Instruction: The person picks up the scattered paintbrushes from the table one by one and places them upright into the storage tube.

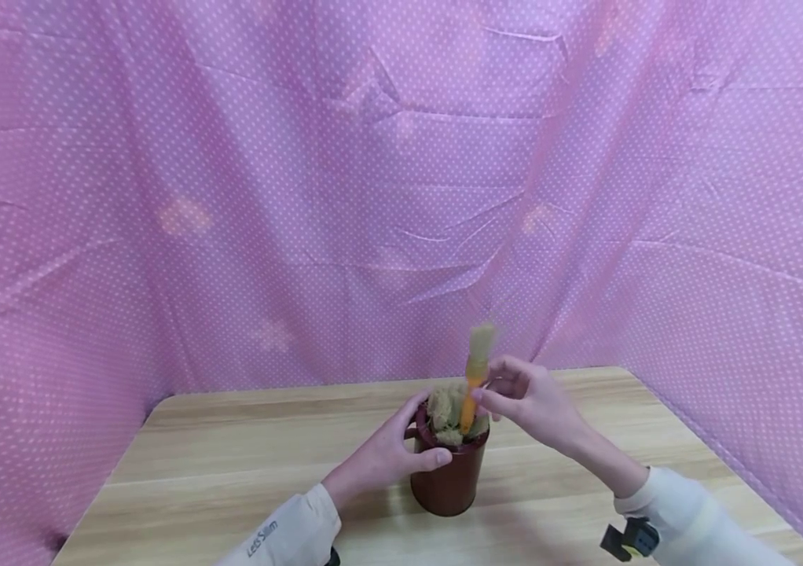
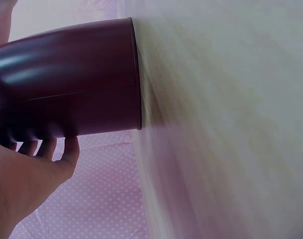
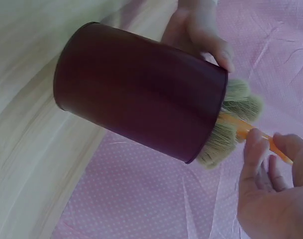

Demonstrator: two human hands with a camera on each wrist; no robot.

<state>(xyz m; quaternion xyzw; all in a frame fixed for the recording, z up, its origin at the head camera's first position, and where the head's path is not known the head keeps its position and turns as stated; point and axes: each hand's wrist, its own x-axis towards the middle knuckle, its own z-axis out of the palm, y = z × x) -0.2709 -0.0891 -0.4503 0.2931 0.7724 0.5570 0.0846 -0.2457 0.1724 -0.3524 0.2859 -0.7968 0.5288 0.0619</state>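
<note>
A dark red metal pot [image 1: 447,483] with a side handle stands upright on the table. My left hand [image 1: 390,452] grips it near the rim, thumb on the near side and fingers round the far side. Between thumb and fingers my right hand [image 1: 532,397] pinches a brush [image 1: 474,385] with an orange handle. Its pale bristles point up, and the lower end of its handle is at the pot's mouth. Several bristle heads [image 3: 221,144] stick out of the pot in the right wrist view. Inside the pot, the rest of those brushes is hidden.
The light wooden table [image 1: 267,424] reaches back to a pink dotted curtain [image 1: 338,196], which hangs behind it and along both sides. A small black device [image 1: 631,538] is strapped at the right sleeve's cuff.
</note>
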